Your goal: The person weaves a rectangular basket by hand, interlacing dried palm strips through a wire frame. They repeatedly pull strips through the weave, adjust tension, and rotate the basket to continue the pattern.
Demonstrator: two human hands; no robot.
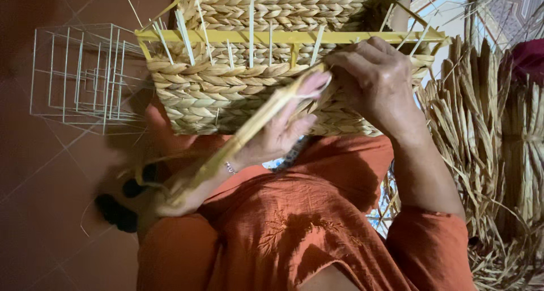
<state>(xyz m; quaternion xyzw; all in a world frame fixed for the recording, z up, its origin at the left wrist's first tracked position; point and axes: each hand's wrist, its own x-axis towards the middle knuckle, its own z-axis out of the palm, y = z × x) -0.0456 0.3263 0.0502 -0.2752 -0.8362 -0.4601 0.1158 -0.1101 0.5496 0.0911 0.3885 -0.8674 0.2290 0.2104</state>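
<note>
Two hands are seen at work on a half-woven basket (pixel 255 92), which is held up in front of the person's orange shirt (pixel 294 228) and above the lap. The basket is made of braided straw-coloured fibre around a yellow frame (pixel 283 37), and thin pale stakes (pixel 251 33) stand out of the weave. The right hand (pixel 377 81) is curled with its fingers pressed on the weave just under the frame; it is narrow, and whether something is pinched inside cannot be told. The left hand (pixel 277 135) is closed around a long flat fibre strand (pixel 249 129), which runs from the weave down towards the lap. A wire frame (pixel 85 75) is seen on the tiled floor (pixel 39 211) on one side, and bundles of dry fibre (pixel 487 132) lie on the other side. It is judged that the strand could split or break if it is pulled too hard against a stake, because the fibre looks dry. The last row could also become loose if the pressing fingers are lifted too early, and a thin stake could be bent by the pressure.
</note>
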